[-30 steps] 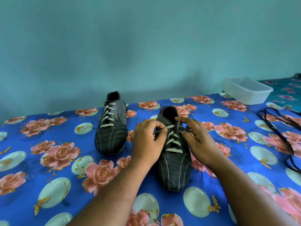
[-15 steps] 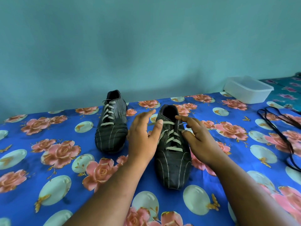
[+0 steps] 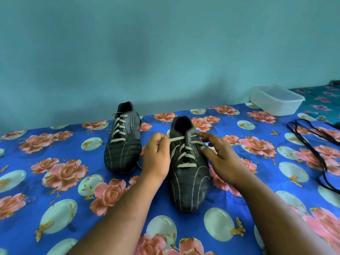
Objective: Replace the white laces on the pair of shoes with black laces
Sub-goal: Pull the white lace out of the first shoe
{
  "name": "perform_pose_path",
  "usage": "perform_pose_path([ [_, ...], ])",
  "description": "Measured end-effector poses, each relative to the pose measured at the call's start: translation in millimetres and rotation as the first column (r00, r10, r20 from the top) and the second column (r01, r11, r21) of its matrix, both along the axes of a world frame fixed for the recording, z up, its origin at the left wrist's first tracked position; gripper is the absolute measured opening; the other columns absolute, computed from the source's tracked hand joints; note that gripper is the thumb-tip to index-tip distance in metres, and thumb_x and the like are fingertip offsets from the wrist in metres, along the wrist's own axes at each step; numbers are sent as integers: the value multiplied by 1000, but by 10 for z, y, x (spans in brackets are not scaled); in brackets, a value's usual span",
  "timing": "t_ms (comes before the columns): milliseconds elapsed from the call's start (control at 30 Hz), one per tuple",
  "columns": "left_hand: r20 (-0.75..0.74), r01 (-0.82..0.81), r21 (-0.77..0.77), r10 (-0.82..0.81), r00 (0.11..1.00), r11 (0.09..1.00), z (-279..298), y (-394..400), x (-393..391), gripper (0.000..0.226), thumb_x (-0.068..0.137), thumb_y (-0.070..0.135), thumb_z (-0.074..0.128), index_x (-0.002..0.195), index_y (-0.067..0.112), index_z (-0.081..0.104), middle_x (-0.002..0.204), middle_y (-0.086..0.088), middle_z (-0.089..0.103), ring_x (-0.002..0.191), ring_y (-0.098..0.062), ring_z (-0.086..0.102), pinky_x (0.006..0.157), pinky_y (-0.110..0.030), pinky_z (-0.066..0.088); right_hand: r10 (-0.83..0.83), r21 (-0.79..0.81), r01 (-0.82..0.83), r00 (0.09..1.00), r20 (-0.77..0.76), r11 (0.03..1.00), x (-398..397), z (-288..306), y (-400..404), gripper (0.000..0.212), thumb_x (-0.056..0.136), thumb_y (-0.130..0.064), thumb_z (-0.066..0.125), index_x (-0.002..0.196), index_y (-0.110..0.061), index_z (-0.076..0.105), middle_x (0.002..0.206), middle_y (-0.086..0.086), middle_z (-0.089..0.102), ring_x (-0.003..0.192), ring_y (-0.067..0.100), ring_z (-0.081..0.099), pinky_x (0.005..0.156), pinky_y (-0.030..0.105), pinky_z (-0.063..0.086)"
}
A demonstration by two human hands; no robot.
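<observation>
Teal wall fills the upper half of the frame, and below it a blue cloth (image 3: 55, 181) printed with pink roses and pale ovals covers the surface, which may be a desk or a bed; I cannot tell which.

Two dark shoes with thin pale stripes stand on the cloth, toes toward the camera. The far shoe (image 3: 122, 140) sits left of centre and is laced with a white lace (image 3: 118, 129) across all its rows. The near shoe (image 3: 189, 173) stands at the centre of the frame, just right of the other and lower in the picture. Its white lace (image 3: 185, 155) crosses the lower rows, while the top stretch runs out sideways to the left.

The left hand (image 3: 156, 157) is at the near shoe's left side, fingers curled, pinching that loose top stretch of lace between thumb and fingertips. The right hand (image 3: 219, 155) rests at the shoe's right side with its fingers loosely spread and nearly straight, the fingertips touching the upper eyelet edge and holding nothing.

At the right edge of the frame, well apart from the shoes, black laces (image 3: 309, 144) lie in loose loops on the cloth. A white plastic container (image 3: 276, 100) sits at the upper right, near the wall.
</observation>
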State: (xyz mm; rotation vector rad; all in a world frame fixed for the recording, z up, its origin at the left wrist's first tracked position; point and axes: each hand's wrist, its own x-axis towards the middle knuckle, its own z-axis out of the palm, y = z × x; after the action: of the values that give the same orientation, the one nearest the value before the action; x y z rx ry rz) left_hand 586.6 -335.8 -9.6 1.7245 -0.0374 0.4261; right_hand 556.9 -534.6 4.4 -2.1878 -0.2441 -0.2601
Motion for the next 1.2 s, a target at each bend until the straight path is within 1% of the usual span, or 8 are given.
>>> perform_pose_path([
  [133,-21,12,-91,-14,1000,996,-9,40,30,31,79,46,46,71,16,43,62,8,42,66,-21,41,64,-44,37,60,113,-55,997,-44,992,-43,56,28,35,103,-30,58,136,-38,56,110,-13,68,108,2,62,103,41,49],
  [267,-55,-6,-193,-5,998,981,4,21,19,21,87,34,47,71,19,48,72,6,63,80,-22,66,74,-42,50,84,193,-50,981,-173,980,-98,79,13,36,98,-39,64,131,-47,53,107,-12,70,89,23,72,85,51,58],
  [400,-178,-64,-343,2,984,937,51,34,7,20,101,16,44,85,12,54,96,-15,72,83,-33,72,55,-33,54,78,183,-43,979,-191,982,-54,54,-55,40,96,-39,67,133,-43,53,115,-9,70,87,11,73,74,23,58],
  [500,-129,-120,-98,107,986,988,9,81,11,7,93,15,56,99,17,58,114,-9,69,84,-19,69,76,-36,55,48,114,-28,983,-179,993,-37,31,-58,43,94,-42,68,135,-41,53,117,-15,66,101,-3,64,79,10,49],
  [600,-7,-146,312,157,988,939,-33,83,-27,37,89,12,59,126,17,59,124,-3,64,93,-25,63,90,-36,49,-93,-52,88,990,-105,995,20,-36,-99,57,86,-59,69,138,-39,53,130,-14,58,123,9,51,101,33,45],
  [733,-62,-96,585,162,985,806,84,-41,-170,37,100,53,49,112,24,67,96,2,74,101,-27,64,98,-44,45,-160,-124,146,981,-112,982,43,-42,-131,60,75,-79,61,120,-39,64,113,-21,65,118,11,56,101,47,46],
  [967,-163,119,294,-74,984,948,27,-61,-110,58,91,65,44,132,30,65,101,13,75,115,-15,64,110,-47,41,-174,-21,173,985,-17,985,72,-48,-56,37,90,-58,63,121,-39,67,108,-23,69,116,14,56,98,48,48],
  [1200,-57,60,539,-34,998,840,26,-87,-127,70,88,64,36,151,33,43,143,8,57,135,-15,46,117,-45,23,-274,-63,289,944,186,955,57,7,-9,39,83,-52,73,117,-37,63,123,-12,58,122,21,47,103,50,41],
])
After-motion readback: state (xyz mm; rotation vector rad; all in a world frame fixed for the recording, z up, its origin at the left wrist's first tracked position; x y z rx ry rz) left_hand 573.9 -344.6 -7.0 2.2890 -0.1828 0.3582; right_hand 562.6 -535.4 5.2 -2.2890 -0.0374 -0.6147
